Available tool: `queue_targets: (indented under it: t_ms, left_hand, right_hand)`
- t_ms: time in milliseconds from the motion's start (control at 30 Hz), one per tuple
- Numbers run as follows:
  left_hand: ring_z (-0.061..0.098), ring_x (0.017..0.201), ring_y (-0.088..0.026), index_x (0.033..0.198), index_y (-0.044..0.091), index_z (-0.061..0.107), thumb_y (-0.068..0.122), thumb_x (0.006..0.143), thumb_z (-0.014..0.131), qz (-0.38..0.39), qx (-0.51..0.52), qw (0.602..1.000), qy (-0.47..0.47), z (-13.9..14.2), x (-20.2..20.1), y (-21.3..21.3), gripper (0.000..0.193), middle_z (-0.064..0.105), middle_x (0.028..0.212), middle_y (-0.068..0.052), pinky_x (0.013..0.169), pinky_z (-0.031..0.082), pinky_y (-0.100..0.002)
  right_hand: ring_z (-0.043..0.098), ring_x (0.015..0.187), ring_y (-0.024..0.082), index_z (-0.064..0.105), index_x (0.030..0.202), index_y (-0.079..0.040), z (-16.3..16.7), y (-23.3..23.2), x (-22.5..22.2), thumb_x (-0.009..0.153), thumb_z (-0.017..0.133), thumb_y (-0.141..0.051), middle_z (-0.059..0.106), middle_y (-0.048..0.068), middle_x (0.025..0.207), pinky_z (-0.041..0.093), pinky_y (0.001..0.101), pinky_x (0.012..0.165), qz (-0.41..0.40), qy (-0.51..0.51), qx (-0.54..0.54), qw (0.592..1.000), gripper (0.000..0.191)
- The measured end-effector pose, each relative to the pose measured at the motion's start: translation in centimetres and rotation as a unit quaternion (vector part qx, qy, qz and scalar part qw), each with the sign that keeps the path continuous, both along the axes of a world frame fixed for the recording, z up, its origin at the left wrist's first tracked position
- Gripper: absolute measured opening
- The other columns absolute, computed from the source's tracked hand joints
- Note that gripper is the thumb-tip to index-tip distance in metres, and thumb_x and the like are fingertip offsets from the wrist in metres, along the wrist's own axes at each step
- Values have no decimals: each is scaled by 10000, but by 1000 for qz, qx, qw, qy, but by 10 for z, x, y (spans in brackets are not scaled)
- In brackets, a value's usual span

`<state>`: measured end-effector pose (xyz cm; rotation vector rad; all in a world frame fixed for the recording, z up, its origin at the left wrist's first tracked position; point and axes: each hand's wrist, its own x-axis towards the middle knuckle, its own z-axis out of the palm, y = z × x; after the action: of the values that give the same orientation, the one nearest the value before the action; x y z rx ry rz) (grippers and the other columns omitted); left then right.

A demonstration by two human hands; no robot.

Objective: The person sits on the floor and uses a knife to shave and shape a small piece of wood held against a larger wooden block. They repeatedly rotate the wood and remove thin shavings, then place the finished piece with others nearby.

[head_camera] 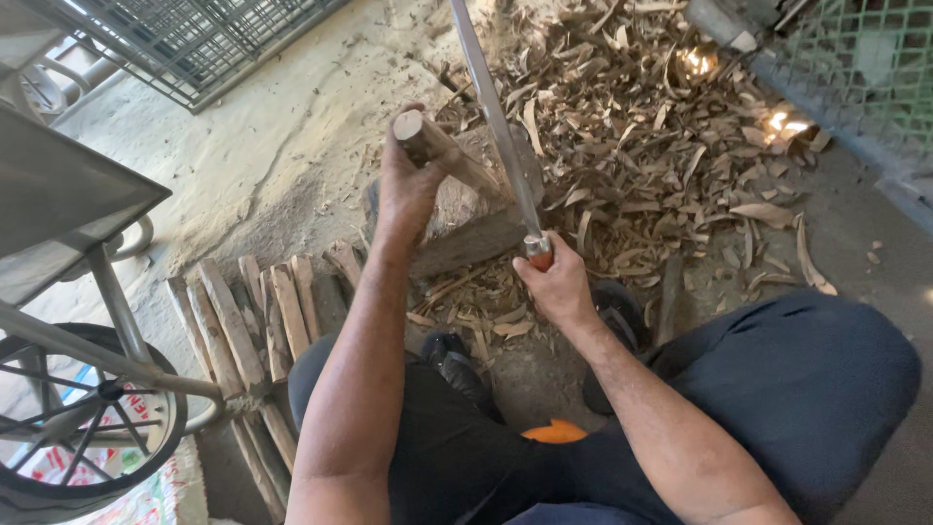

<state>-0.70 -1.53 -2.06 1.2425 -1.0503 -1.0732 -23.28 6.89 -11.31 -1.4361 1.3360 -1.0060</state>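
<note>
Two hands work here, each with a full grip: the left hand (406,194) is wrapped around a short round wooden stick (439,151), and the right hand (556,287) is closed on the reddish handle of one long blade (494,117). The stick's long axis slants from its cut end, up beside the left thumb, down and to the right, where its lower end rests on a chopping block (466,219). The blade runs from the right hand up and away to the top of the view, crossing just right of the stick, its flat lying close along the stick's side; whether the edge touches the wood I cannot tell. The left hand is the nearer one to the stick's upper end, the right sits below and right of it. About seven split sticks (255,316) lie side by side on the floor left of the knees, and a broad heap of wood shavings (661,146) spreads beyond the block.
</note>
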Motion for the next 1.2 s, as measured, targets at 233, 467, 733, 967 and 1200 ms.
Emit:
queue_targets:
  t_ms: [233,467,733,967,1200]
  left_hand:
    - [710,1096,-220,1259,47,593,8,911,776,2,-19,982,-187,17,6,21,395,733,1144,-98,991,585,-388]
    - [738,993,-200,1171,17,578,21,894,792,32,-63,956,-283,17,-3,29,350,742,1051,-94,878,600,-367]
    - [750,1007,-218,1168,11,580,-4,912,756,16,-128,952,-276,15,-2,30,311,750,1063,-118,888,604,-370]
    - [741,1047,-185,1216,29,555,31,971,703,11,-103,956,-274,7,-2,28,285,737,1120,-100,921,623,-336]
    - [744,1075,-240,1221,51,597,7,957,760,13,-81,958,-274,-12,-2,14,313,750,1126,-114,961,607,-399]
  right_hand:
    - [652,705,141,616,1075,-44,36,2,8,893,778,-225,663,68,791,528,354,635,13,55,-14,998,303]
    - [670,661,176,597,972,-55,47,14,9,950,755,-228,652,76,714,532,354,610,5,30,-98,995,235]
    - [660,650,239,636,1019,-32,41,-2,7,832,757,-95,655,150,730,502,357,575,8,101,-84,991,231]
    - [651,662,293,577,989,-63,19,5,6,956,659,-198,615,150,725,493,455,609,9,104,-3,995,161]
    - [562,661,255,575,1055,-33,-32,-14,-8,902,703,-162,530,106,767,424,471,626,29,64,119,990,237]
